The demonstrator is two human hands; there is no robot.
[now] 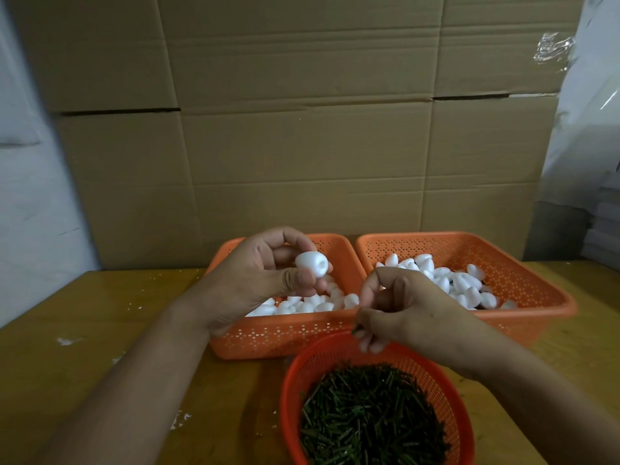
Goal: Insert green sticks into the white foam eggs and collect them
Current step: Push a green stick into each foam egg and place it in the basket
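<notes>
My left hand (258,280) holds a white foam egg (311,263) between thumb and fingertips above the left orange basket (285,337), the egg's small hole facing me. My right hand (399,307) hovers over the round red basket (295,370) with curled fingers; a dark green stick tip (355,329) shows at its fingertips. The red basket is full of green sticks (369,414). Several loose foam eggs (312,305) lie in the left orange basket, and more eggs (446,280) fill the right orange basket (523,283).
All three baskets sit on a wooden table (100,330) dotted with white foam crumbs (67,340). A wall of cardboard boxes (302,129) stands right behind the baskets. White plastic sheeting (587,129) hangs at the far right.
</notes>
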